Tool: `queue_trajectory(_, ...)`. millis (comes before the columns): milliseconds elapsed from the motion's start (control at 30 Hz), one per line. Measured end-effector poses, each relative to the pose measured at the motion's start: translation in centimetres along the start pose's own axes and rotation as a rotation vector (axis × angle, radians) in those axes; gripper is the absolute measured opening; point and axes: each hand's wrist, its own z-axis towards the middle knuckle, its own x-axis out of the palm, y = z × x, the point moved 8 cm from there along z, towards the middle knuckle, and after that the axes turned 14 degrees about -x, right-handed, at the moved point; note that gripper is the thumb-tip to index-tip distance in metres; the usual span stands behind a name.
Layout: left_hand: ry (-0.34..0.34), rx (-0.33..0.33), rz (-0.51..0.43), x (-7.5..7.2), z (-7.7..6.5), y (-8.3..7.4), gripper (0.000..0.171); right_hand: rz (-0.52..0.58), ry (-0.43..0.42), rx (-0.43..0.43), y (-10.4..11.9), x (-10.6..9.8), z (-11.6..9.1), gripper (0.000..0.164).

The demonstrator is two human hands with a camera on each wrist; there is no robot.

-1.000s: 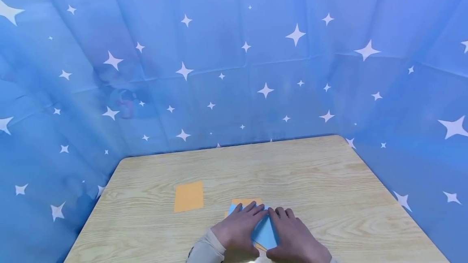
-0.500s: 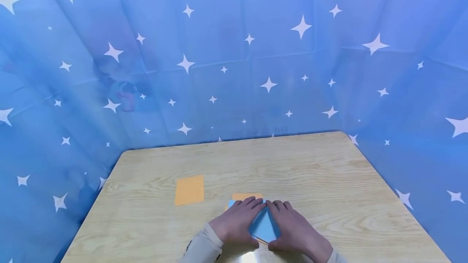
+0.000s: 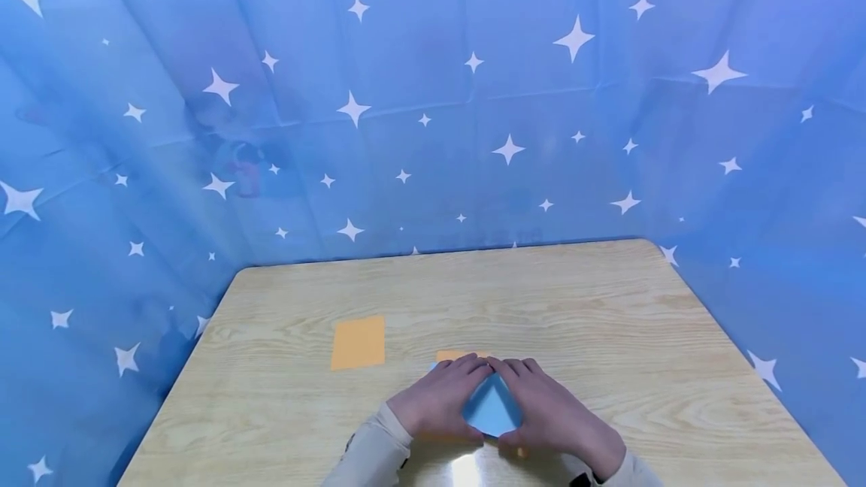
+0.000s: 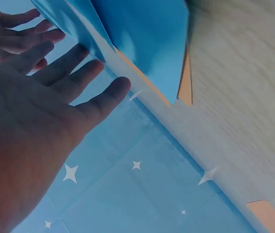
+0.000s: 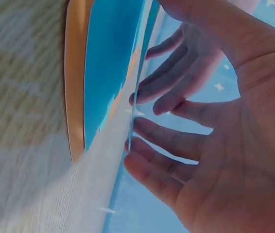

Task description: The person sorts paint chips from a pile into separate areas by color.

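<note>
A sheet of blue paper shows between both hands at the table's front. Its flap is raised and slightly bowed in the left wrist view. My left hand holds its left side, fingertips at the far edge and thumb by the near edge. My right hand mirrors this on the other side, the two sets of fingertips meeting at the top. In the right wrist view, the flap is seen edge-on, with the right fingers along it. Orange paper peeks out beyond the hands; much of the stack is hidden beneath them.
A separate orange paper square lies to the left on the wooden table. Behind and at both sides hangs a blue curtain with white stars. A bright light reflection lies near the front.
Both hands have stayed at the blue paper, their fingers drawing closer together at its far edge. The left fingers are less spread. The head view has tilted downward a little.
</note>
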Motion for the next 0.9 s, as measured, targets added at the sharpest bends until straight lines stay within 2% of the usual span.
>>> queue_trajectory(133,-0.003,-0.001,-0.037,-0.4,0.1,0.4,0.098,0.006,-0.003,-0.01,-0.2,-0.2,0.3,0.104)
queue_trajectory(400,-0.012,-0.024,-0.037,-0.7,-0.1,0.9,0.102,0.055,-0.015,0.001,-0.5,0.0,0.6,0.101)
queue_trajectory(533,-0.023,-0.046,-0.015,-1.2,0.1,1.3,0.099,0.058,-0.03,-0.012,-0.7,-0.6,0.8,0.099)
queue_trajectory(667,-0.03,-0.071,0.008,-1.7,0.5,1.7,0.097,0.052,-0.031,-0.019,-1.1,-1.5,1.0,0.098)
queue_trajectory(900,-0.051,-0.106,-0.029,-3.0,2.2,1.8,0.097,0.031,-0.024,-0.007,-2.5,-3.3,1.6,0.096)
